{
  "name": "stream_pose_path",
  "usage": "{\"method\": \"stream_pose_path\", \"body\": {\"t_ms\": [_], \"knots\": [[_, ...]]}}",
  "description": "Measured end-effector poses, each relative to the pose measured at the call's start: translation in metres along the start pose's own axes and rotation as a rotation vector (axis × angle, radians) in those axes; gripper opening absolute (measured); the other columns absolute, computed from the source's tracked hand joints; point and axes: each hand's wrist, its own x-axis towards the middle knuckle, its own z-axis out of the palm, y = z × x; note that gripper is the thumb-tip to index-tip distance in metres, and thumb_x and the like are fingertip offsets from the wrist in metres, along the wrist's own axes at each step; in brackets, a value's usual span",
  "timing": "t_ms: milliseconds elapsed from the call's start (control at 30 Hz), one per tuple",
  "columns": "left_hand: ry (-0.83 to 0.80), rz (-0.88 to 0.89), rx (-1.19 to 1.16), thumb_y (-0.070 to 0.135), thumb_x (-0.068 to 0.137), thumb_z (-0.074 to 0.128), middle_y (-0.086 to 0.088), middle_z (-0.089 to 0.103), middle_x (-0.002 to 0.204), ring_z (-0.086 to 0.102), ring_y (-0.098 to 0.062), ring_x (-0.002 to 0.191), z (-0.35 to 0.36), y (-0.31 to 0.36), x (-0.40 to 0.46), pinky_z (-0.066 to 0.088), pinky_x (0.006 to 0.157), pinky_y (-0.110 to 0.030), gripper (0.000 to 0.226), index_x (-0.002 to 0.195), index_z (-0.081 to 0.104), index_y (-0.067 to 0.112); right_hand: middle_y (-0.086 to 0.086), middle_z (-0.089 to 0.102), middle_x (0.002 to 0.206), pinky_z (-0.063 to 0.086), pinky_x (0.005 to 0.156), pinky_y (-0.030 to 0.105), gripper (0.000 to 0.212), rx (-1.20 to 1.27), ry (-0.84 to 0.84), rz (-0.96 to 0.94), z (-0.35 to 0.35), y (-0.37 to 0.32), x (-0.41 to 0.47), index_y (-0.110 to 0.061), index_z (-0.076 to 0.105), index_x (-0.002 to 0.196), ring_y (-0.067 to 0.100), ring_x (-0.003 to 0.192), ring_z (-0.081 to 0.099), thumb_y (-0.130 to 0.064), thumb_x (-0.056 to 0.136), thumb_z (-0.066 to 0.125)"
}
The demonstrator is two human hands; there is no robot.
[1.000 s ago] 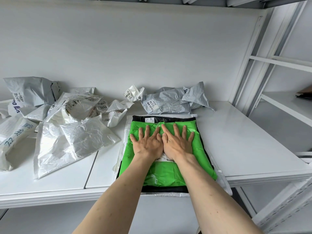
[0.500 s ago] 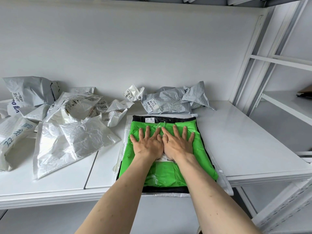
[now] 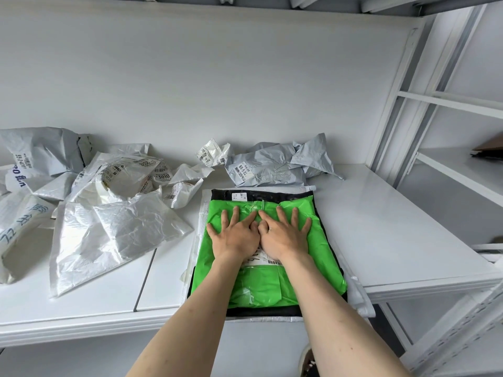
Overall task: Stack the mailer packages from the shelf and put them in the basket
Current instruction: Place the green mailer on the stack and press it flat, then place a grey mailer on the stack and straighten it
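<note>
On the white shelf [image 3: 381,227], near its front edge, my left hand [image 3: 236,236] and right hand [image 3: 283,238] are lying side by side, palms down, fingers straight and spread, pressing flat on the green mailer [image 3: 268,284]. Neither hand is gripping anything. My thumbs are touching at the middle.

The green mailer is topping a stack: under it a black mailer [image 3: 272,195] is showing as a band along the far edge and a strip along the near edge, and under that a white mailer [image 3: 359,297] is sticking out at the left side and at the right near corner. The stack's near edge is hanging just past the shelf's front lip. A white label [image 3: 261,261] is peeking out between my wrists.

Just beyond the stack's far edge, a crumpled grey mailer [image 3: 275,167] is sitting against the back wall, touching or nearly touching the stack. To the left, a heap of crumpled white mailers [image 3: 109,213] is spreading toward the stack; its nearest edge is lying just beside the stack's left side. Another grey mailer [image 3: 40,151] is sitting far left at the wall.

Right of the stack, bare shelf surface is running to the upright post [image 3: 402,104].
</note>
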Motion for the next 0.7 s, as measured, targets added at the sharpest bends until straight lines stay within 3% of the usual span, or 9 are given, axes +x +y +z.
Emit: {"method": "stream_pose_path", "body": {"t_ms": [267, 333, 400, 467, 533, 633, 700], "knots": [[-0.055, -0.003, -0.076, 0.048, 0.099, 0.021, 0.005, 0.004, 0.163, -0.008, -0.022, 0.15, -0.014, 0.004, -0.003, -0.009, 0.115, -0.062, 0.051, 0.15, 0.021, 0.046, -0.004, 0.004, 0.164, -0.014, 0.113, 0.062, 0.048, 0.099, -0.058, 0.005, -0.013, 0.002, 0.001, -0.048, 0.018, 0.151, 0.032, 0.15, -0.01, -0.048, 0.103, 0.017], [-0.097, -0.037, -0.159, 0.051, 0.097, 0.027, 0.003, 0.014, 0.162, 0.003, -0.024, 0.15, -0.026, 0.005, 0.002, -0.004, 0.115, -0.063, 0.051, 0.147, 0.032, 0.042, -0.005, 0.01, 0.163, -0.003, 0.116, 0.058, 0.048, 0.184, -0.126, 0.021, -0.025, 0.005, 0.007, -0.045, 0.022, 0.15, 0.028, 0.149, 0.01, -0.047, 0.103, 0.022], [-0.082, -0.089, -0.276, 0.055, 0.092, 0.031, -0.002, 0.032, 0.156, 0.023, -0.028, 0.145, -0.044, 0.007, 0.008, 0.012, 0.116, -0.061, 0.054, 0.141, 0.044, 0.037, -0.003, 0.027, 0.159, 0.024, 0.112, 0.046, 0.048, 0.341, -0.117, 0.026, -0.045, 0.007, 0.015, -0.042, 0.03, 0.149, 0.021, 0.13, 0.044, -0.047, 0.101, 0.027], [-0.026, -0.104, -0.34, 0.056, 0.08, 0.031, -0.006, 0.044, 0.149, 0.036, -0.031, 0.137, -0.063, 0.007, 0.014, 0.027, 0.113, -0.054, 0.065, 0.136, 0.052, 0.033, 0.0, 0.035, 0.156, 0.033, 0.111, 0.037, 0.047, 0.471, -0.048, 0.01, -0.069, 0.007, 0.022, -0.032, 0.035, 0.149, 0.021, 0.13, 0.047, -0.04, 0.102, 0.031], [0.008, -0.088, -0.363, 0.052, 0.073, 0.03, -0.006, 0.049, 0.144, 0.04, -0.03, 0.134, -0.078, 0.01, 0.023, 0.032, 0.111, -0.05, 0.068, 0.132, 0.056, 0.031, 0.001, 0.035, 0.156, 0.04, 0.103, 0.028, 0.047, 0.527, -0.003, -0.013, -0.09, 0.008, 0.029, -0.025, 0.036, 0.15, 0.021, 0.126, 0.051, -0.031, 0.103, 0.036], [0.015, -0.037, -0.398, 0.043, 0.083, 0.035, -0.007, 0.048, 0.145, 0.039, -0.029, 0.135, -0.098, 0.016, 0.034, 0.032, 0.112, -0.044, 0.058, 0.134, 0.056, 0.027, 0.002, 0.033, 0.157, 0.041, 0.103, 0.028, 0.049, 0.533, 0.062, -0.051, -0.111, 0.009, 0.043, -0.025, 0.035, 0.15, 0.022, 0.128, 0.05, -0.024, 0.101, 0.041], [0.034, -0.02, -0.451, 0.03, 0.095, 0.04, -0.009, 0.048, 0.145, 0.041, -0.03, 0.134, -0.108, 0.018, 0.047, 0.034, 0.109, -0.037, 0.041, 0.131, 0.058, 0.021, 0.005, 0.038, 0.154, 0.049, 0.09, 0.028, 0.051, 0.543, 0.089, -0.061, -0.118, 0.009, 0.053, -0.025, 0.036, 0.149, 0.017, 0.105, 0.061, -0.022, 0.099, 0.043]]}}
